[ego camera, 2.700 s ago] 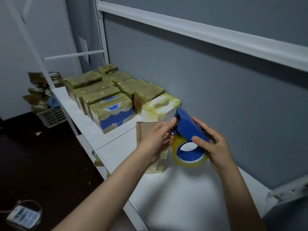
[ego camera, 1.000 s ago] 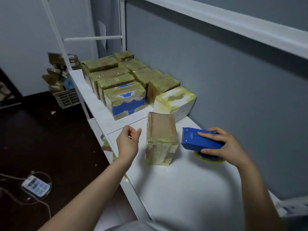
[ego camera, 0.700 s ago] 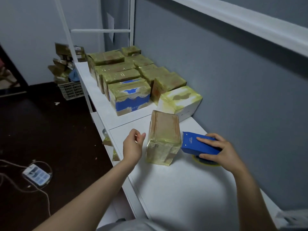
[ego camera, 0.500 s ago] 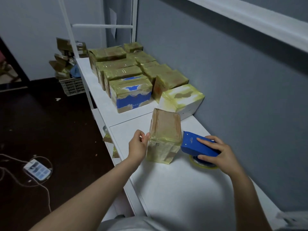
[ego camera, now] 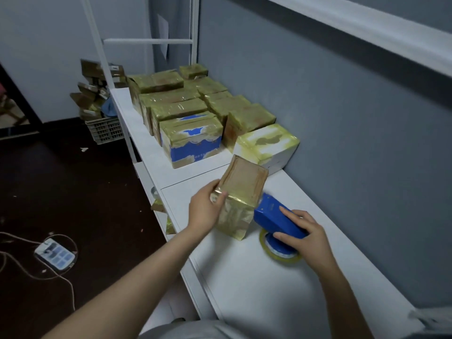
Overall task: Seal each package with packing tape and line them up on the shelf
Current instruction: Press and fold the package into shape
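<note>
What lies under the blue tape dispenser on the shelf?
A yellowish tape roll lies flat on the white shelf under the blue tape dispenser. Only its near rim and blue core show; the dispenser and the right hand cover the rest.

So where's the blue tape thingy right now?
In the head view, the blue tape dispenser lies on the white shelf, gripped by the right hand, just right of the tall package that the left hand holds.
</note>
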